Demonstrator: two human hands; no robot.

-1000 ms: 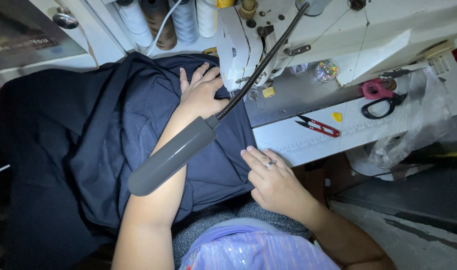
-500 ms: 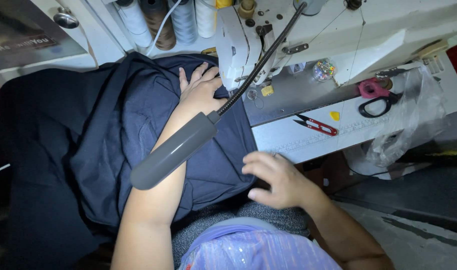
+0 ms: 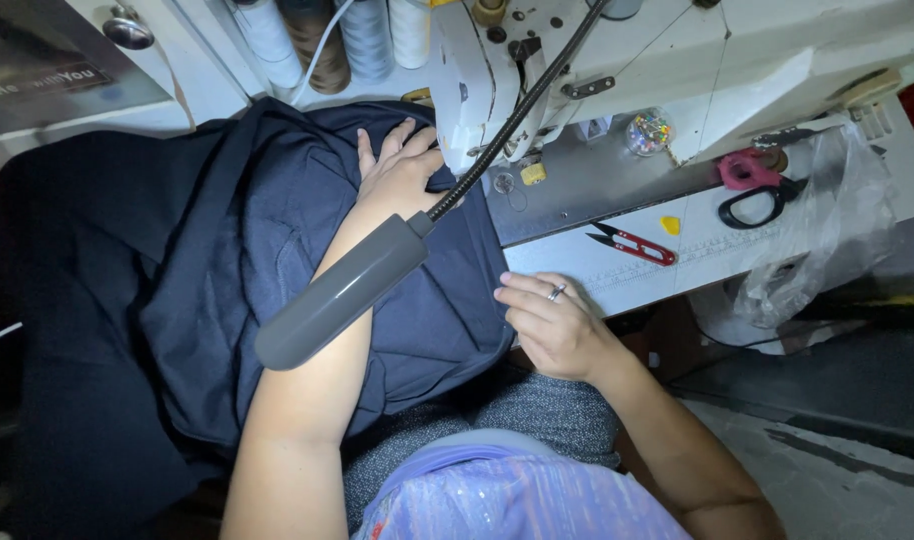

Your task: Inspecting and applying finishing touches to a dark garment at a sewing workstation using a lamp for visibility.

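We feed cloth (image 3: 277, 260) at machine (image 3: 677, 70): left hand (image 3: 397, 175) flat, pressing it by needle; right hand (image 3: 552, 325) pinching near hem at table edge. Next move likely needs even tension, straight guiding.

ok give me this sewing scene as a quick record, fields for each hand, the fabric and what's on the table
left hand: flat on the dark blue fabric, beside the sewing machine
right hand: at the fabric's near edge, ring on one finger
lamp: grey, on a gooseneck, above the left forearm
table: red thread snips, black-handled scissors, clear plastic bag
behind: thread cones
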